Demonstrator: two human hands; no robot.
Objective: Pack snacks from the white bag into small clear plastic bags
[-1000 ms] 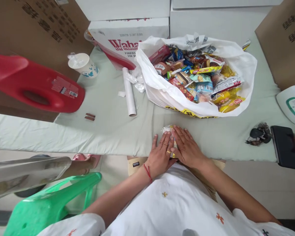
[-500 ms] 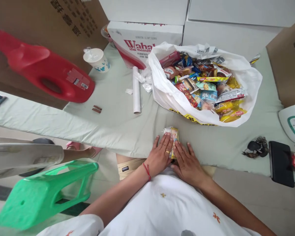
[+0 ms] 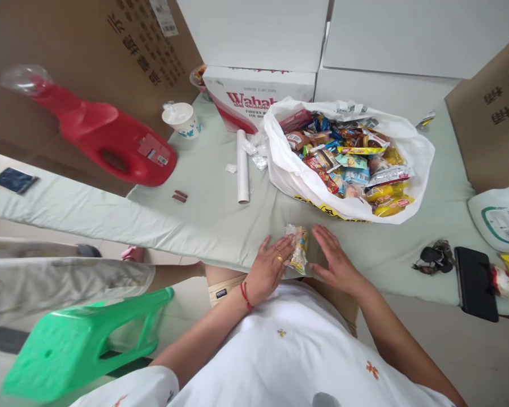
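Fingers of the left hand [image 3: 274, 265]: stretched out, not wrapped round anything, their tips laid over the left side of a small packet [image 3: 299, 249].
Fingers of the right hand [image 3: 333, 260]: spread, thumb apart, holding nothing, just to the right of the packet with a gap between.
Packet's place: near the front edge of the worktop [image 3: 203, 229], between the two hands, its lettering too small for me to read.
Done: this one lies by itself, apart from the white bag [image 3: 282, 172], under one hand; I make out no torn edge, so I'd judge it unopened.
Left: plenty, I'd say, if the wrapped snacks [image 3: 352, 161] heaped in the open bag count; none of them is being touched.
Worktop, left side: a white tube [image 3: 242, 169], crumpled clear plastic [image 3: 258, 150] beside it, two brown strips [image 3: 180, 196], a paper cup [image 3: 183, 121] and a red bottle [image 3: 119, 138].
Worktop, right side: a black phone [image 3: 475, 282].
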